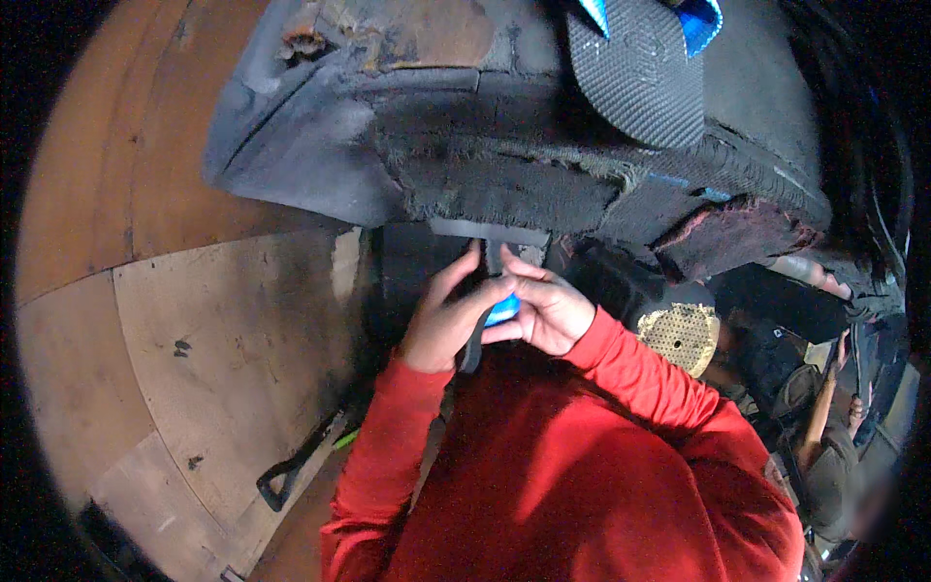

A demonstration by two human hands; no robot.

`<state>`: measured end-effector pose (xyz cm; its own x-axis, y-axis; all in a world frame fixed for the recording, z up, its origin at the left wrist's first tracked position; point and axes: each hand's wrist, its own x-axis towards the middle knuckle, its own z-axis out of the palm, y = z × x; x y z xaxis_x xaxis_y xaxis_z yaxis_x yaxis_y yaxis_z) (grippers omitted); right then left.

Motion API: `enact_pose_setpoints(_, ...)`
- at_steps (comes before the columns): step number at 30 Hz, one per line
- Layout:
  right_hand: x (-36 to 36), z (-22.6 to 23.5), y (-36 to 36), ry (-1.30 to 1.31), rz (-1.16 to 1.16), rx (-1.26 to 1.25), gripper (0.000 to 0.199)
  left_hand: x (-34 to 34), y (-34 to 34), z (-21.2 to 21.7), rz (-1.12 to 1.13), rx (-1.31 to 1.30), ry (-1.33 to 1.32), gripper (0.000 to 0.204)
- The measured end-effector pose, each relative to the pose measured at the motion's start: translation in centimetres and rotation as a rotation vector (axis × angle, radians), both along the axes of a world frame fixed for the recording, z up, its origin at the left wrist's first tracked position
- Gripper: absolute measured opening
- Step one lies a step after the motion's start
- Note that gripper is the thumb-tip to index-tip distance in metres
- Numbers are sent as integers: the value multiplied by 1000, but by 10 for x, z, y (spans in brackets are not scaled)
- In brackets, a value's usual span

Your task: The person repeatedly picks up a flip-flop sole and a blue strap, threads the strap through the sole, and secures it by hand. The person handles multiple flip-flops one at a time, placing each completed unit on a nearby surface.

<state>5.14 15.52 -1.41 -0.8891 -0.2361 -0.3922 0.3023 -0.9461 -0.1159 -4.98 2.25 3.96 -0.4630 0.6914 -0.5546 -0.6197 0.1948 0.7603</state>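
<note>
In front of my red-sleeved chest, both hands meet on a sandal with a dark sole, held nearly edge-on. A shiny blue strap shows between my hands. My left hand closes on the sole from the left, its fingers partly hidden. My right hand grips from the right, thumb and fingers bent about the strap. Beyond them, a second dark sandal with a textured sole and blue straps lies on a worn, dark padded bench.
Frayed cloth, including a reddish flap, hangs along the bench's near edge. A yellow perforated disc sits right of my forearm. Wooden panels stand at left, near a black handle. Another person is at far right.
</note>
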Motion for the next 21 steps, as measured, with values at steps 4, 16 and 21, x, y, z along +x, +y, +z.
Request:
enact_pose_setpoints(4, -7, -4, 23, -59, 71, 127, 27, 0, 13, -28, 74, 41, -28, 28)
enact_pose_setpoints(16, 11, 46, 15, 133, 317, 1231, 65, 61, -30, -40, 217, 489, -14, 69)
enact_pose_setpoints(21, 31, 34, -8, 470, 84, 2059, 86, 62, -33, -36, 312, 494, 40, 68)
